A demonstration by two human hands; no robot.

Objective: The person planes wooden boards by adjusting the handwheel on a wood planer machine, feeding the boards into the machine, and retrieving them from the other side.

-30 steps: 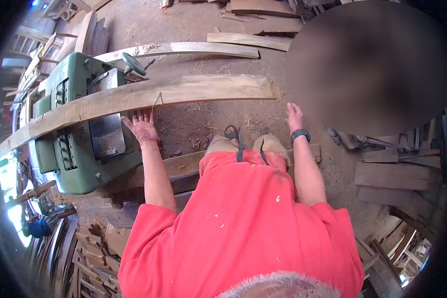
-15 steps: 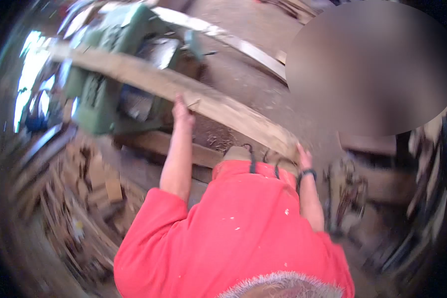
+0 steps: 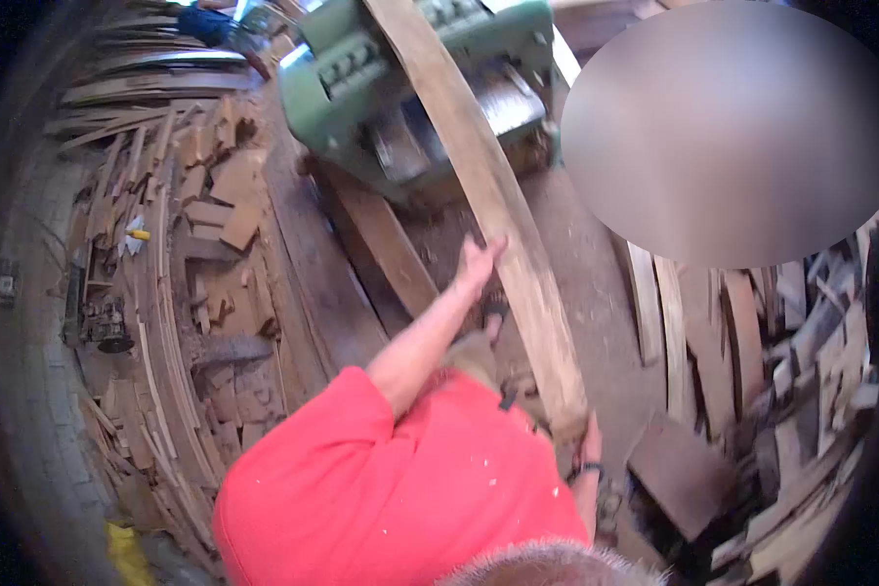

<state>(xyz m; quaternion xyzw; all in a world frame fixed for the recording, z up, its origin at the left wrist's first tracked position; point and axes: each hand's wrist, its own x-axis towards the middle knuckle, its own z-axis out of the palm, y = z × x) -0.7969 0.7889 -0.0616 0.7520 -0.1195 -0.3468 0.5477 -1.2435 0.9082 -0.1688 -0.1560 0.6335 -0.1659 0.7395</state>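
A long wooden plank (image 3: 518, 254) runs from the green machine (image 3: 322, 88) down to my waist, its upper part lying across the machine's top. My left hand (image 3: 479, 262) grips the plank's left edge near its middle, with the thumb on top and the other fingers hidden beneath. At the near end of the plank, my right hand (image 3: 590, 444) holds the right corner, its fingers partly hidden by the wood. A dark band circles my right wrist.
Wood offcuts (image 3: 234, 205) are heaped on the left. Long beams (image 3: 391, 244) lie between them and the plank. More boards (image 3: 742, 342) and a dark wooden piece (image 3: 684, 474) are at the right. A blurred oval hides the upper right.
The view has turned, and the plank now points toward me. Both hands, apart from it a second ago, have closed on it; its near end has come close to my waist.
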